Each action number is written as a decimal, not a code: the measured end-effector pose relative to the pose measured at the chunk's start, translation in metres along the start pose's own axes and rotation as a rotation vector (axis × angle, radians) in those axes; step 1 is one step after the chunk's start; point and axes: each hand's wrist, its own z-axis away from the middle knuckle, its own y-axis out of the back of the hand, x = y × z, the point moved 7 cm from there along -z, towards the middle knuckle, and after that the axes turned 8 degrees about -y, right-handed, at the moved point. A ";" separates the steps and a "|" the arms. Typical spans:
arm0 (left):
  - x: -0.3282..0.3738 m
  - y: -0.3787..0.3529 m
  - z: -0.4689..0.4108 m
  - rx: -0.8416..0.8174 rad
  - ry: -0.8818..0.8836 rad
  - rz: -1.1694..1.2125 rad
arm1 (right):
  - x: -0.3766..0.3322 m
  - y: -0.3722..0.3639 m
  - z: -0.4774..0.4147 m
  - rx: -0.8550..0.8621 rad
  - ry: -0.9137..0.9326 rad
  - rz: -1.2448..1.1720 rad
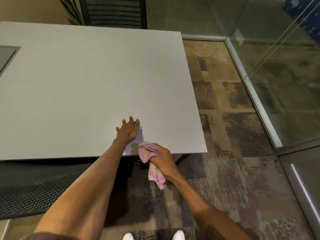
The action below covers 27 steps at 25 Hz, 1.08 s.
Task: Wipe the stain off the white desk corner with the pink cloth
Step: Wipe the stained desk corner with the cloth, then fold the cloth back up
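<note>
1. Right hand (162, 157) sits at the near edge of the white table (97, 80), close to its near right corner, fingers clenched around the bunched pink cloth (149, 150).
2. Part of the cloth lies on the table top just left of the knuckles; the rest hangs down past the near edge toward the floor.
3. Left hand (128, 129) rests flat on the table just left of and beyond the cloth, fingers released and spread, gripping nothing. Looks like a brace.
4. Stain: cannot make it out here; the surface near the corner reads plain white-grey. It is likely under or just beside the cloth.
5. To do the step well: gather the dangling tail up so more cloth meets the table, otherwise only a small wad wipes.
6. Press down with the palm, not just the fingertips, and stroke along the near edge toward the right corner.
7. Keep the left hand planted and clear of the wipe path.
8. Risk: cloth slides off the edge, since much of it already hangs over.
9. Lift the cloth to check the spot.
</note>
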 end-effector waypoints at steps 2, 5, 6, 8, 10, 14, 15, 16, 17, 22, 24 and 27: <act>0.004 0.001 0.013 -0.004 0.021 0.087 | -0.006 0.016 0.002 0.079 -0.088 -0.117; 0.018 0.009 0.032 0.083 -0.007 0.200 | -0.021 0.039 0.008 0.173 -0.206 -0.297; 0.026 0.013 0.040 0.126 -0.020 0.226 | -0.028 0.044 0.010 0.178 -0.213 -0.345; 0.041 0.023 0.056 0.247 -0.035 0.352 | -0.043 0.053 0.016 0.198 -0.220 -0.419; 0.061 0.030 0.073 0.339 -0.016 0.623 | -0.057 0.064 0.022 0.259 -0.227 -0.461; 0.118 0.028 0.102 0.283 -0.076 0.875 | -0.097 0.078 0.034 0.357 -0.089 -0.629; 0.132 0.028 0.109 0.267 -0.090 0.891 | -0.107 0.081 0.037 0.369 -0.046 -0.637; 0.143 0.029 0.115 0.270 -0.105 0.890 | -0.115 0.084 0.040 0.386 -0.025 -0.631; 0.151 0.030 0.119 0.290 -0.119 0.877 | -0.120 0.088 0.044 0.411 -0.022 -0.612; 0.188 0.051 0.149 0.358 -0.198 0.837 | -0.151 0.101 0.071 0.478 0.053 -0.411; 0.198 0.060 0.159 0.408 -0.185 0.872 | -0.169 0.101 0.086 0.461 0.124 -0.317; 0.213 0.069 0.176 0.468 -0.133 1.023 | -0.192 0.101 0.108 0.505 0.207 -0.105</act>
